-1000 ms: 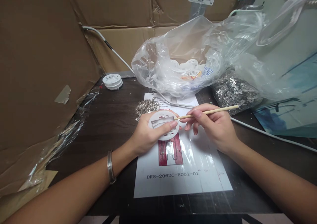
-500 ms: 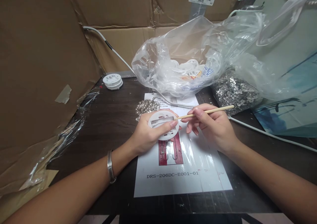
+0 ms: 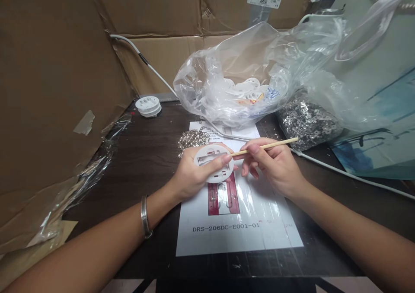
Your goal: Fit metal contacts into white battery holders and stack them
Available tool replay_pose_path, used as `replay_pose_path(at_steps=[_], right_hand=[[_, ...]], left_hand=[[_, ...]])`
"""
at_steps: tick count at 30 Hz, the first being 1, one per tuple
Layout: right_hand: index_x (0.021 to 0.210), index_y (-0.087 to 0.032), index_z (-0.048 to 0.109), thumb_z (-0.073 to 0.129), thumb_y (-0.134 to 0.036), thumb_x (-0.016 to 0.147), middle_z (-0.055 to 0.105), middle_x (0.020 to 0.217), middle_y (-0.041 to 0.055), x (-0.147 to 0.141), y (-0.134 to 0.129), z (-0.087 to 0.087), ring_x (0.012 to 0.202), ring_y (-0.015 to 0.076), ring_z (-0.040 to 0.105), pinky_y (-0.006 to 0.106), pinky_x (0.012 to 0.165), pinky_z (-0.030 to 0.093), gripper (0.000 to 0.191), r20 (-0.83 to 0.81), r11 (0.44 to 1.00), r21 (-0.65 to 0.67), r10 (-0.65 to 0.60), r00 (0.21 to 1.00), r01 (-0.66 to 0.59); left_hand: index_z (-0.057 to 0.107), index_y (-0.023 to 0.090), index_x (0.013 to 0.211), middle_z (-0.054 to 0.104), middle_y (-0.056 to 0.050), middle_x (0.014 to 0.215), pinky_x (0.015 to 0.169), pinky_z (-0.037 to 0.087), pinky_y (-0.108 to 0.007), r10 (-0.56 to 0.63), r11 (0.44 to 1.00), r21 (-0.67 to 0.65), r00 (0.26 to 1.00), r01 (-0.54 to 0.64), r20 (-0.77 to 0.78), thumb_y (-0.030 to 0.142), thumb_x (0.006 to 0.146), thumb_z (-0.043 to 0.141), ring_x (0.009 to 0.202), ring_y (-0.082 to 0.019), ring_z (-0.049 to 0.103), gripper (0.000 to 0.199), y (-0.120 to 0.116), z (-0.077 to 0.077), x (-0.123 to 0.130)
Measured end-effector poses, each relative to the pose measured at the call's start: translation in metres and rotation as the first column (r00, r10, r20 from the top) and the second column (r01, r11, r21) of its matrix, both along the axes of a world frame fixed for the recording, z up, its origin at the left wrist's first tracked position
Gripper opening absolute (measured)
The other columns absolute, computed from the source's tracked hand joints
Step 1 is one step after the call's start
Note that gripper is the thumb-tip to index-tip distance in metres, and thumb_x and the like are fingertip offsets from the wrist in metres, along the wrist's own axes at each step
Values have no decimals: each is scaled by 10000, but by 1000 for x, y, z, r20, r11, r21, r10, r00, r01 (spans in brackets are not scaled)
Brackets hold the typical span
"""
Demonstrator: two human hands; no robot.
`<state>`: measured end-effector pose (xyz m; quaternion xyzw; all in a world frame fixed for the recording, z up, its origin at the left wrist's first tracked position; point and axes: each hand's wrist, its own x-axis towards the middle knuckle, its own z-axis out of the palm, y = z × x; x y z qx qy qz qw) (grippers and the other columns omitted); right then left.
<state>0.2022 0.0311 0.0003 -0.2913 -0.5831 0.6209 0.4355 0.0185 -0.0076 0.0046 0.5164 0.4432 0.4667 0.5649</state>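
Observation:
My left hand [image 3: 191, 174] grips a round white plastic disc [image 3: 214, 149] with slots and a battery-like recess, its thumb lying across the face. A small metal spring contact [image 3: 201, 158] shows at the recess's left end. Between the thumb and fingers of my right hand [image 3: 272, 159] is a thin wooden stick [image 3: 280, 143], pointing left. Its tip meets the disc's right edge beside my left thumb; exactly what it touches there is hidden. Under both hands lies a printed sheet [image 3: 233, 241] with a red picture.
A pile of small metal parts [image 3: 193, 141] sits behind my left hand. Farther back are a clear bag [image 3: 201, 81] of white discs, a bag of metal plates [image 3: 308, 120] and stacked white discs [image 3: 148, 106]. A white cable [image 3: 350, 172] crosses the table; cardboard [image 3: 155, 64] walls the back and left.
My right hand and the wooden stick have shifted a little to the left, toward the disc. My left hand keeps its hold on the disc, nearly unmoved.

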Motion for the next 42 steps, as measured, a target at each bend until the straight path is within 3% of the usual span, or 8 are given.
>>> replay_pose_path(at_steps=[4,8,16,24,31,36,42], right_hand=[[812,-154,622,624,-415,874,689,677,38,-2,-2,2,449,103,604,181,333,360,268,13,999,34,-30,999,30],[792,-153,633,625,-365,883,714,767,51,-5,-4,4,425,82,586,191,369,425,231,30,995,67,-78,996,76],[852,-155,637,603,-416,893,719,832,52,0,1,-1,366,81,566,184,325,402,266,3,994,-106,9,1000,-9],[802,-148,620,603,-407,893,709,770,47,-3,1,1,347,81,554,186,326,404,276,15,996,-90,-29,999,30],[752,-162,656,618,-374,881,681,731,24,0,2,-2,546,102,631,190,468,504,250,-97,990,-7,-139,986,139],[838,-166,654,585,-378,902,722,804,68,-4,-4,-2,680,162,697,215,497,528,233,-42,989,-4,-149,988,148],[816,-160,663,763,-329,754,713,781,55,-4,-5,-5,759,166,697,190,559,527,206,131,971,73,-237,963,229]], left_hand=[[690,136,877,733,-58,744,552,593,-253,22,1000,-15,1000,-22,9,339,815,678,579,-165,695,213,-1,0,1],[686,138,883,725,-46,744,577,599,-246,35,999,-15,998,-34,43,330,815,685,607,-160,699,203,-1,0,3],[647,136,963,695,-60,755,560,593,-268,85,995,-52,996,-83,36,412,859,616,657,-179,679,297,1,-2,5],[656,151,1020,618,-14,690,526,493,-223,90,995,56,991,-85,-95,427,931,498,564,-111,577,331,0,-6,0],[659,144,827,550,13,631,506,377,-199,198,964,215,961,-156,-193,352,948,476,543,-75,456,302,2,-7,0],[673,151,876,562,15,631,523,384,-211,188,963,232,958,-136,-215,339,953,460,562,-88,480,295,2,-7,1],[673,143,833,607,-1,679,576,407,-230,205,955,265,938,-130,-279,330,948,471,609,-99,516,299,1,-6,2]])
